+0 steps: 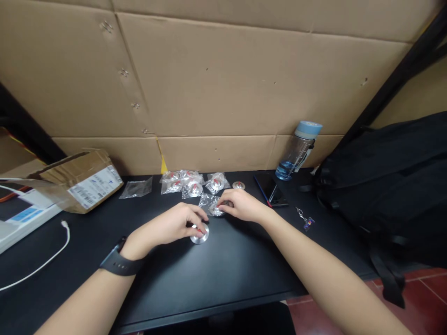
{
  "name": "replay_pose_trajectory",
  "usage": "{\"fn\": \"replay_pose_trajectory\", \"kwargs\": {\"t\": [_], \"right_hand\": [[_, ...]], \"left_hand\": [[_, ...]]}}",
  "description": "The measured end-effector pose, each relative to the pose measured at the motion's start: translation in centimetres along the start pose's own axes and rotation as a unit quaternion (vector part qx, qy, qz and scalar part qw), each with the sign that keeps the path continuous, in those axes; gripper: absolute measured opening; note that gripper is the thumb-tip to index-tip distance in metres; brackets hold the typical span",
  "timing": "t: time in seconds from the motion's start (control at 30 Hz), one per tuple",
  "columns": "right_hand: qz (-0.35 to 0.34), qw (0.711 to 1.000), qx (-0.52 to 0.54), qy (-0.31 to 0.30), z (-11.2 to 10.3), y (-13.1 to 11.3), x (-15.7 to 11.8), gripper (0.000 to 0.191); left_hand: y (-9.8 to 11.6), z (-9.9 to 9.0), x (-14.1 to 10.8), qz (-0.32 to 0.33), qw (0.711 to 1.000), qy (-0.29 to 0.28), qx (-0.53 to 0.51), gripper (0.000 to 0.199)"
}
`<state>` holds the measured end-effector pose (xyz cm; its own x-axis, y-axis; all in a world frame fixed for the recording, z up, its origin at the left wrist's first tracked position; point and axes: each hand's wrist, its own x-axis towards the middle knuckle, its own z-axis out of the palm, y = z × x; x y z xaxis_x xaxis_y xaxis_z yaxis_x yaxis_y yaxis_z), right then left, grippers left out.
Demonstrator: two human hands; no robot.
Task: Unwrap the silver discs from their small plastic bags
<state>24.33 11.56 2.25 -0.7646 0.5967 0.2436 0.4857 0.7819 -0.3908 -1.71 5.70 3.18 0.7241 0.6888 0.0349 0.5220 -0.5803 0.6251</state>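
Note:
My left hand [181, 223] has its thumb and fingers closed on the red centre of a bare round silver disc [200, 238] lying on the black table. Just to the right and farther back, my right hand [237, 204] pinches another silver disc [216, 210], which has clear plastic beside it. Behind my hands lie several bagged discs [194, 188] with red centres, and one more bagged disc [216, 182] stands a little apart. An unwrapped disc [239, 185] rests behind my right hand.
A flat plastic bag [137, 188] and an open cardboard box [87, 179] are at the left, near a white cable [52, 255]. To the right are a phone [271, 190], a water bottle [295, 153], a keychain [307, 222] and a black backpack [387, 186]. Cardboard [223, 83] stands behind.

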Motion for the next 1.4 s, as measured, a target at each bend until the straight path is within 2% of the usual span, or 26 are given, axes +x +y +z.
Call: {"fn": "replay_pose_trajectory", "kwargs": {"t": [0.13,0.2,0.3,0.4,0.5,0.63,0.73,0.83,1.0,1.17,1.3,1.4], "right_hand": [[0.05,0.997,-0.056,0.016,-0.5,0.5,-0.4,0.037],[0.066,0.995,-0.078,0.018,-0.7,0.8,-0.6,0.042],[0.094,0.99,-0.102,0.005,-0.8,0.9,-0.7,0.033],[0.14,0.982,-0.127,0.017,-1.1,0.8,-0.6,0.022],[0.107,0.992,-0.072,-0.007,-1.3,0.5,-0.4,0.005],[0.043,0.999,0.011,-0.021,-1.1,0.1,-0.1,0.012],[0.02,0.999,0.046,-0.004,-0.8,0.0,0.0,0.027],[0.013,0.997,0.08,-0.001,-0.4,-0.2,0.1,0.028],[0.025,0.997,0.061,0.036,0.8,-0.4,0.2,0.025],[0.03,0.999,0.02,-0.004,1.2,0.1,0.0,0.043],[0.006,1.0,0.024,-0.001,1.0,0.6,0.0,0.037],[-0.016,0.999,0.04,0.005,1.1,0.7,0.1,0.039]], "left_hand": [[0.3,0.2,0.2,0.017,1.0,0.012,0.008,0.016],[0.5,0.2,0.2,0.024,1.0,0.009,-0.004,0.019],[0.7,0.2,0.3,0.025,0.999,0.018,-0.015,0.023],[0.5,0.2,0.3,0.022,0.998,0.064,-0.001,0.02],[0.0,0.3,0.3,0.013,0.997,0.075,0.022,0.015],[-0.3,0.2,0.2,0.007,0.999,0.028,0.015,0.014],[-0.4,-0.1,0.2,-0.001,1.0,0.018,0.013,0.014],[-0.5,-0.1,0.1,0.0,1.0,0.015,0.008,0.014],[-0.6,0.0,0.0,-0.002,1.0,0.013,0.001,0.013],[-0.6,-0.1,0.0,0.001,1.0,0.011,0.007,0.013],[-0.7,-0.1,0.1,0.011,1.0,0.015,0.024,0.012],[-0.8,-0.2,0.1,0.015,0.999,0.019,0.032,0.012]]}}
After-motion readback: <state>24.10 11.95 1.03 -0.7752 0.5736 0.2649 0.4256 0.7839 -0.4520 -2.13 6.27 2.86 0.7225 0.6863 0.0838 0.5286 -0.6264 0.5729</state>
